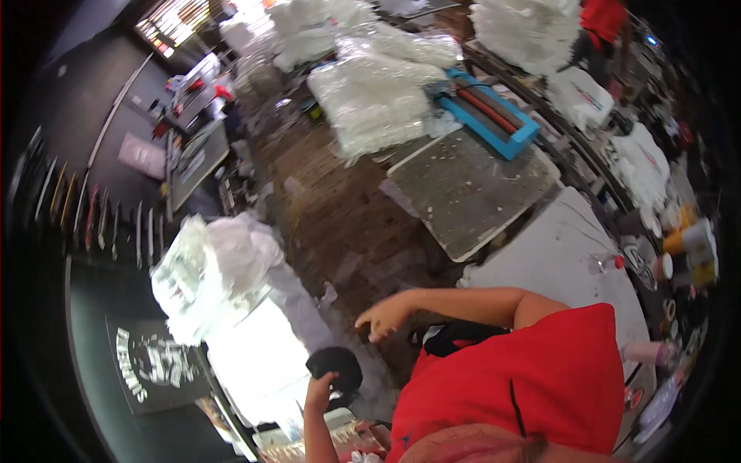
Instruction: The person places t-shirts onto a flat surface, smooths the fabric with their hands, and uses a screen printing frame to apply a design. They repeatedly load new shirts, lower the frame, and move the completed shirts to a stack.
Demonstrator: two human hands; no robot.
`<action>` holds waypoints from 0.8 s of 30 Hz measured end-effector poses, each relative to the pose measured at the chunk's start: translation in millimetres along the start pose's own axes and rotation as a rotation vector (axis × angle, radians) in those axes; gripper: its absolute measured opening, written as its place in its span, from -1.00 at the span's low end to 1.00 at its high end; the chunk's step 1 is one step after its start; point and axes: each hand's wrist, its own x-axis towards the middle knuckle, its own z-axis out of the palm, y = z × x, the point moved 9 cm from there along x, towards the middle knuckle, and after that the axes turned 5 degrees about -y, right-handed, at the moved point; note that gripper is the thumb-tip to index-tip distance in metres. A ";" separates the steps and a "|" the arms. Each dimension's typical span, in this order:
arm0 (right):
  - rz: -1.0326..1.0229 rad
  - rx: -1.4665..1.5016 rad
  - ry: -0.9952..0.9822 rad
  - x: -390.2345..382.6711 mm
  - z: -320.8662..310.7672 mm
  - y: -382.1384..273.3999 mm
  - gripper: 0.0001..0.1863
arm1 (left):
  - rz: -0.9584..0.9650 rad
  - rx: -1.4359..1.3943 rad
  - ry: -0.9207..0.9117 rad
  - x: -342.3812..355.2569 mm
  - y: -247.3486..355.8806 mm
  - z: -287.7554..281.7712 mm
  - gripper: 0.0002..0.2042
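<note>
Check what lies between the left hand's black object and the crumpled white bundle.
The head view shows a bright white surface between the black object and the crumpled bundle; glare hides any detail.

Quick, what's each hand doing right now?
Left hand: closed, holding a rounded black object.
Right hand: open, apparently empty, fingers loosely bent.

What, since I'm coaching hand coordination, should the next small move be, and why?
Perhaps bring the right hand to the dark round object to steady it: the left hand alone grips its edge, while the right appears empty and apart.
</note>
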 end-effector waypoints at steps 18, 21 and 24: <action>-0.525 0.315 0.167 61.6 145.7 -172.0 -0.19 | 0.995 -0.296 0.771 -345.4 15.7 42.7 -0.75; -0.451 0.244 0.109 83.3 216.1 -175.5 -0.23 | 0.853 -0.166 0.714 -356.5 -22.4 64.4 -0.54; -0.365 0.020 0.032 79.9 276.1 -186.8 -0.19 | 0.817 -0.148 1.003 -370.3 -62.6 61.5 -0.31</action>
